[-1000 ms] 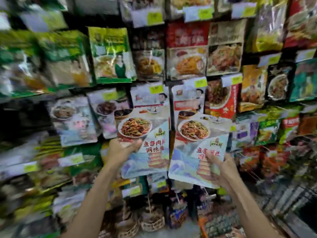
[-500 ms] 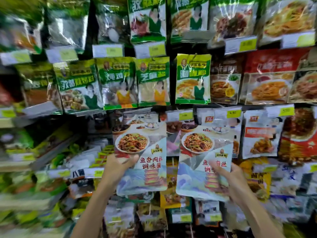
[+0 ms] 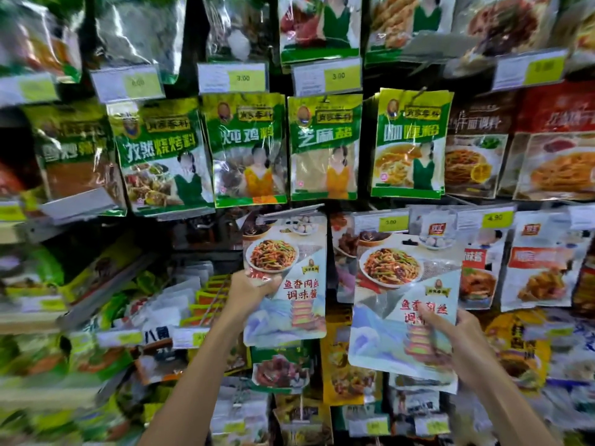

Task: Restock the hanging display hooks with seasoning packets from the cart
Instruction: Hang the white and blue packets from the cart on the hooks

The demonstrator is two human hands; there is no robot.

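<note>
I hold two matching seasoning packets with a plate of shredded pork and red lettering, both upright in front of the hanging display. My left hand (image 3: 249,289) grips the left packet (image 3: 291,304) at its left edge, thumb over the front. My right hand (image 3: 450,333) grips the right packet (image 3: 396,317) at its lower right, thumb across the red lettering. The top of the left packet sits just below a row of green packets (image 3: 249,149). I cannot see any hook behind either packet.
Rows of hanging packets fill the wall: green ones above, red and brown noodle packets (image 3: 547,140) upper right, white packets (image 3: 534,262) to the right. Yellow price tags (image 3: 328,75) hang between rows. Shelves with more packets run along the left (image 3: 106,284).
The view has swung up and to the left, so the green row now fills the middle. Both hands stay on their packets, and the two packets have drawn slightly further apart.
</note>
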